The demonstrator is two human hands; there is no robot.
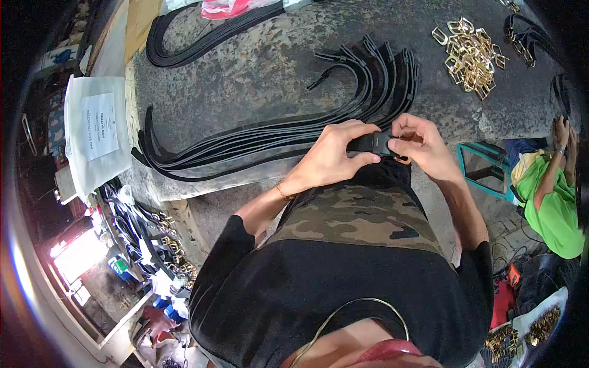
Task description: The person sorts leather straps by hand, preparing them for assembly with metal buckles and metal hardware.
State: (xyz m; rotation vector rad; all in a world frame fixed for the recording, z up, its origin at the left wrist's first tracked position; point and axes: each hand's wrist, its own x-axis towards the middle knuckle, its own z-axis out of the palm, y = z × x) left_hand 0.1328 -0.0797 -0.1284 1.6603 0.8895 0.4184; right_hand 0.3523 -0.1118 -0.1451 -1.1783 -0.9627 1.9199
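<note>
Close to my body at the table edge, both hands are closed on a black belt strap point(363, 144). My left hand point(336, 152) pinches it between thumb and fingers. On the right of the strap end, my right hand point(423, 147) grips with thumb and bent fingers; what lies under those fingertips is partly hidden. Just beyond my hands, a bundle of black belt straps point(245, 142) runs along the table, its right ends curving up and fanning out point(374, 67).
A pile of gold-coloured buckles point(472, 55) lies at the back right of the worn table point(257, 80). More black straps point(215, 38) curve at the back left. A white labelled sack point(98, 132) stands at left. A person in a green shirt point(555, 208) works at right.
</note>
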